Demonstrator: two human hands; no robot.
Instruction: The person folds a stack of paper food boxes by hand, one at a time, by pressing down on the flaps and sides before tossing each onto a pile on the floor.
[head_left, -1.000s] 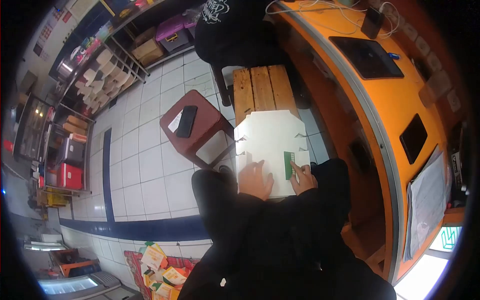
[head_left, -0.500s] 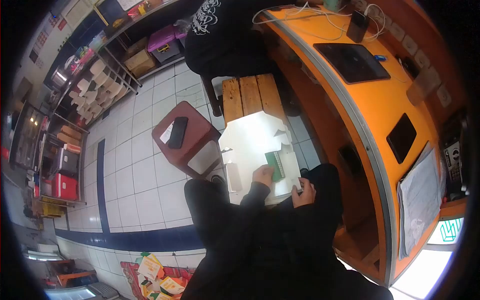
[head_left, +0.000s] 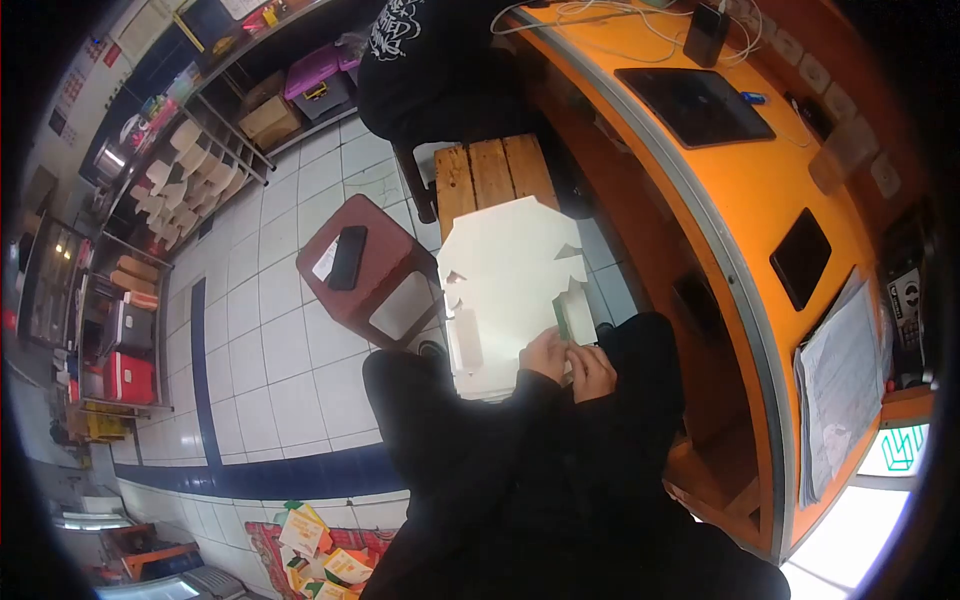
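Observation:
A partly folded white cardboard box [head_left: 505,265] lies in front of me, its far end over a wooden bench [head_left: 490,170] and its near end by my lap. Along its right side a narrow side wall [head_left: 577,308] stands raised, with a green strip [head_left: 562,320] showing beside it. My left hand [head_left: 543,356] has its fingers curled at the near end of that green strip. Right beside it, my right hand [head_left: 592,373] grips the box's near right corner, fingers bent. Both hands almost touch; the cardboard between them is partly hidden.
A maroon stool [head_left: 375,240] with a black phone [head_left: 347,258] stands left of the box. On the right is an orange counter [head_left: 690,175] with a tablet [head_left: 697,107] and papers [head_left: 838,385]. A person in black [head_left: 440,90] sits ahead. Printed cartons [head_left: 320,550] lie lower left.
The green part, lying broad and flat before, now shows as a thin strip beside a raised side wall. My right hand has moved left, close to my left hand. The view has shifted slightly.

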